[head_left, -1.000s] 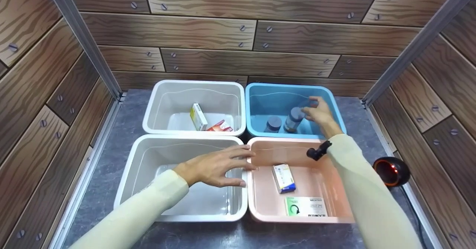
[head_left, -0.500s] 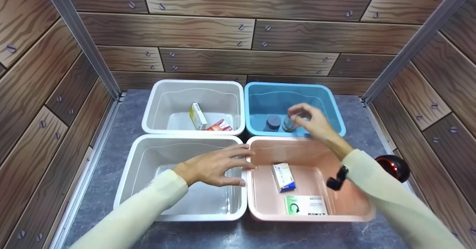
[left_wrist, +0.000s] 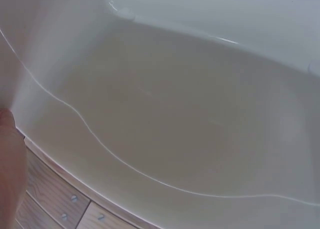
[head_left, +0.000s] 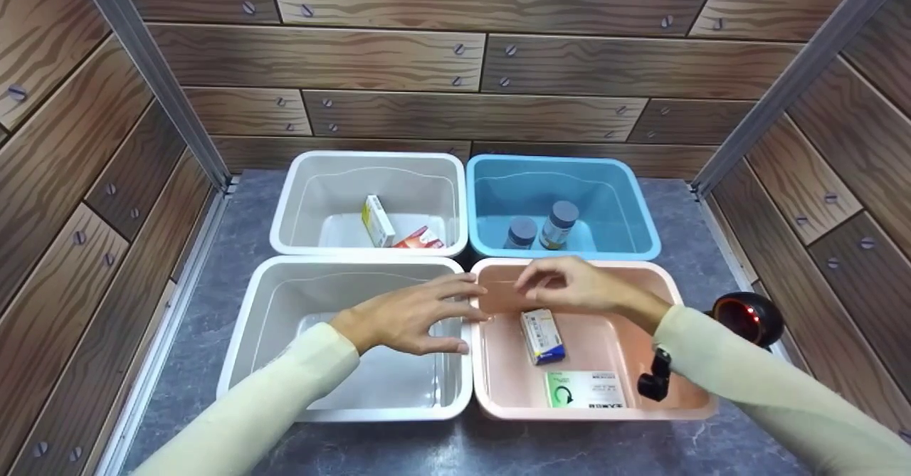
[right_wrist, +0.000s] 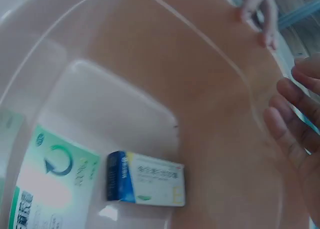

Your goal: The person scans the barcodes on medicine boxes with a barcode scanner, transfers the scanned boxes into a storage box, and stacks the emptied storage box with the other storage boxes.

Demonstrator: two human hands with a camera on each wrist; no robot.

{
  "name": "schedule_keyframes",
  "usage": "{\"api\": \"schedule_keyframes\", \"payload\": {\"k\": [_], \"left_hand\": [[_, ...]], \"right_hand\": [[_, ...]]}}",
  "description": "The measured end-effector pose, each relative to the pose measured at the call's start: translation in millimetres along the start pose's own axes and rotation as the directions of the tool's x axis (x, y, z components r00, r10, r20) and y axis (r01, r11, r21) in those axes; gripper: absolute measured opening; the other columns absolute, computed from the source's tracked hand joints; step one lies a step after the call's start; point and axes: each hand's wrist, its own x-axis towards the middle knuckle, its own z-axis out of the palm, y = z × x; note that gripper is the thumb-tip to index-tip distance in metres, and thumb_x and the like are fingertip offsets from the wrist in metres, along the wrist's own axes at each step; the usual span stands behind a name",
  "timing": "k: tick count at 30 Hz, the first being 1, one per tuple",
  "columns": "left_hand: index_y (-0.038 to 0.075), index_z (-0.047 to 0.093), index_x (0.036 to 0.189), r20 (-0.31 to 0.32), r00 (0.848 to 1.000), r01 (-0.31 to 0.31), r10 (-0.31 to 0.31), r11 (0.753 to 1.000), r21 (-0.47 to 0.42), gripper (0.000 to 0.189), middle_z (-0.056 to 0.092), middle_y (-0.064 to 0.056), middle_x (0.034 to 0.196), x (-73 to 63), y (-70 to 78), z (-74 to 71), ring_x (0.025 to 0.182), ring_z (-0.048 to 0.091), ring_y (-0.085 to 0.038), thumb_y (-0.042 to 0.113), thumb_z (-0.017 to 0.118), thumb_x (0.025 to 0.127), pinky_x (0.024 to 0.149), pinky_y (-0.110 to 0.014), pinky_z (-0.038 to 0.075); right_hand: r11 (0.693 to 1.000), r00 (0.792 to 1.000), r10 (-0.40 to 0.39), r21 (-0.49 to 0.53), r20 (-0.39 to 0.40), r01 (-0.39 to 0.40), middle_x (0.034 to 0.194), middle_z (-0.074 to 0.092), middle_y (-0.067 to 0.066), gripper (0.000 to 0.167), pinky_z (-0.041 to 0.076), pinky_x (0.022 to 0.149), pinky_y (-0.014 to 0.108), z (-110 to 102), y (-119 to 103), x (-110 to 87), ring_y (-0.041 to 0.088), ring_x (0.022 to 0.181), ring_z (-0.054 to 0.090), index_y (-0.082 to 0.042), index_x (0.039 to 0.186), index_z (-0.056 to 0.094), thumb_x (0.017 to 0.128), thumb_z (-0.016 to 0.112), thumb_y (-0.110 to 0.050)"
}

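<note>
Two boxes (head_left: 542, 335) in the pink bin (head_left: 598, 414), right hand (head_left: 571, 284) above, left hand (head_left: 413, 317) by its rim, each grip released.

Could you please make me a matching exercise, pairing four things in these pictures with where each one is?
Things:
1. Two bottles
2. Red box
3. White-and-blue box
4. Left hand

Places:
A. In the pink bin
B. At the rims between the near gray bin and the pink bin
C. In the blue bin
D. In the far gray bin

Right pairs: 1-C, 2-D, 3-A, 4-B
</note>
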Motion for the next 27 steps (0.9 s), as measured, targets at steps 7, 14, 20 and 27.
{"api": "schedule_keyframes", "payload": {"k": [7,14,20,27], "left_hand": [[0.023,0.062,0.155,0.0,1.0,-0.017,0.017,1.0,0.003,0.058,0.043,-0.008,0.174,0.8,-0.9,0.7,0.166,0.032,-0.029,0.055,0.062,0.108,0.136,-0.048,0.03],[0.024,0.062,0.155,0.012,1.0,-0.003,0.003,1.0,-0.003,0.057,0.041,-0.006,0.175,1.1,-0.9,1.4,0.167,0.029,-0.028,0.056,0.062,0.108,0.137,-0.047,0.028],[0.023,0.061,0.156,0.01,1.0,-0.006,0.006,1.0,0.001,0.057,0.042,-0.007,0.174,0.6,-0.9,-1.6,0.167,0.029,-0.029,0.055,0.062,0.108,0.137,-0.049,0.028],[0.024,0.061,0.156,0.001,1.0,-0.015,0.015,1.0,0.016,0.057,0.043,-0.006,0.174,0.9,-0.3,-1.9,0.167,0.03,-0.029,0.056,0.061,0.108,0.136,-0.049,0.03]], "right_hand": [[0.983,0.98,0.02,-0.184,0.199,0.018,0.137,0.071,0.014,0.028,0.058,0.11,0.059,20,24,3.4,0.038,0.127,0.069,-0.012,0.131,0.074,0.104,0.072,-0.018],[0.927,0.948,0.037,-0.364,0.315,0.085,0.152,0.059,0.025,0.036,0.046,0.119,0.069,33,41,3.2,0.045,0.14,0.057,-0.01,0.137,0.072,0.101,0.067,-0.011],[0.89,0.926,0.11,-0.451,0.361,0.07,0.158,0.054,0.027,0.043,0.036,0.125,0.072,35,43,1.8,0.049,0.149,0.049,-0.01,0.138,0.072,0.097,0.065,-0.001],[0.796,0.898,0.147,-0.589,0.415,0.142,0.154,0.059,0.024,0.049,0.038,0.126,0.063,36,44,1.5,0.045,0.145,0.051,-0.013,0.139,0.074,0.091,0.075,0.0]]}}
